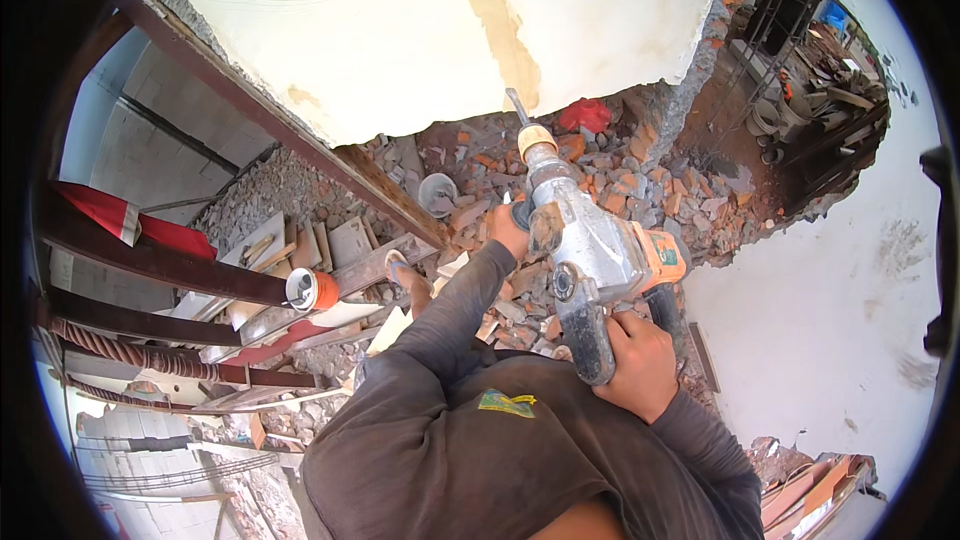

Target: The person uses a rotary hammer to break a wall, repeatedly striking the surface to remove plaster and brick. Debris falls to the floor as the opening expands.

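Observation:
A grey and orange demolition hammer (580, 234) points away from me, its steel chisel (516, 105) close to the broken lower edge of the white wall (400, 30); whether the tip touches is unclear. My left hand (505, 232) is closed on the side handle near the front of the tool. My right hand (642, 364) grips the black rear handle at the lower right. Broken brick and mortar rubble (680, 202) lies below the tool and along the wall's edge, with a crumpled red item (585, 115) among it.
My sandalled foot (398, 268) stands on debris and boards (255, 250) at left. Dark red beams (170, 265) carry red cloth (90, 208) and an orange bucket (320, 289). A white bucket (439, 195) sits in the rubble. A ragged wall opening (800, 100) shows clutter beyond.

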Demonstrator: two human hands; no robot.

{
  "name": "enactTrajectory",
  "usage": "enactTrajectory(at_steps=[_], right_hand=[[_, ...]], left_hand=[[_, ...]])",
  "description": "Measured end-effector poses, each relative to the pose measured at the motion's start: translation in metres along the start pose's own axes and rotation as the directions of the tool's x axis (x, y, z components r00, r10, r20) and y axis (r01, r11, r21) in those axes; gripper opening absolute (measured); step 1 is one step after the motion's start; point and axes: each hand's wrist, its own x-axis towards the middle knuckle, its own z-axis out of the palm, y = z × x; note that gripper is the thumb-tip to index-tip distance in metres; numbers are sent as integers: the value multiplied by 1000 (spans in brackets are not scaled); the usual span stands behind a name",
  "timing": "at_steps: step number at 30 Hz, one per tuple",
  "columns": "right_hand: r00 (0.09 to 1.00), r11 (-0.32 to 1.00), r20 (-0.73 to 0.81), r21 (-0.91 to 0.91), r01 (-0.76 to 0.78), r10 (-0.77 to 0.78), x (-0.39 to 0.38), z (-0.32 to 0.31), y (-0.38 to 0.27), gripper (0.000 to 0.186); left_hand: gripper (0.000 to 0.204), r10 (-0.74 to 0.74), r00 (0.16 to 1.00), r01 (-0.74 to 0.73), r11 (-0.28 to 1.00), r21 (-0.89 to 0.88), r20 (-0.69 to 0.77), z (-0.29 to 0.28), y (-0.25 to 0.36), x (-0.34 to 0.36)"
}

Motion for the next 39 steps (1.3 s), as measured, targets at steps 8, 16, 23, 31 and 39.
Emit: enactTrajectory(at_steps=[8,16,23,31,39], right_hand=[[998,994,-30,-99,43,-46,12,3,16,47],[992,974,12,-190,123,-123,42,5,39,42],[984,965,16,-197,175,-175,60,2,63,34],[983,972,46,-147,185,-180,56,3,82,31],[989,980,22,-130,151,-150,58,-3,83,36]], left_hand=[[27,-42,990,64,985,-162,136,29,5,17],[23,-71,997,60,961,-268,-32,79,-69,45],[18,-116,993,110,949,-294,-2,92,-80,61],[15,-112,994,110,968,-225,6,87,-58,57],[14,-1,988,51,947,-316,157,75,-44,64]])
